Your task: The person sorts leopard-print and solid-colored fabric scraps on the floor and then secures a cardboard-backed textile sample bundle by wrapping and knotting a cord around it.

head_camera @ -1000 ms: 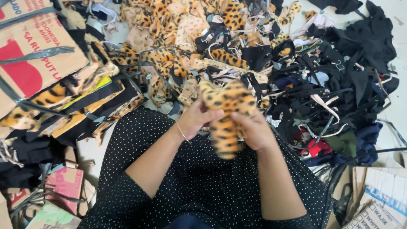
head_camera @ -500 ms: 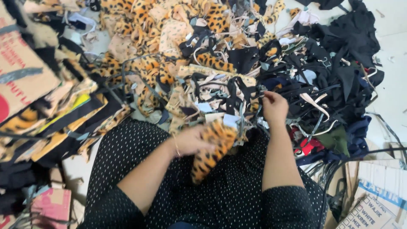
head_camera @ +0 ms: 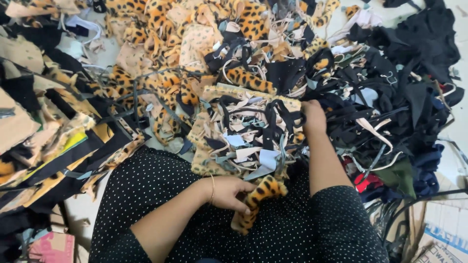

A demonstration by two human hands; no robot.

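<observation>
Head view: scraps (head_camera: 243,131) crowd every edge; my left hand (head_camera: 231,192) grips leopard fabric (head_camera: 256,199), right hand (head_camera: 312,117) clutches black strips (head_camera: 278,122).

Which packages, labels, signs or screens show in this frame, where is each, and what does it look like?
Cardboard box: left edge, tan, mostly buried under fabric scraps.
Pink carton: bottom left corner on the floor, flat, pink with some print.
White-and-blue box: bottom right corner, pale cardboard with blue print, partly cut off.
No screens or signs are visible.
</observation>
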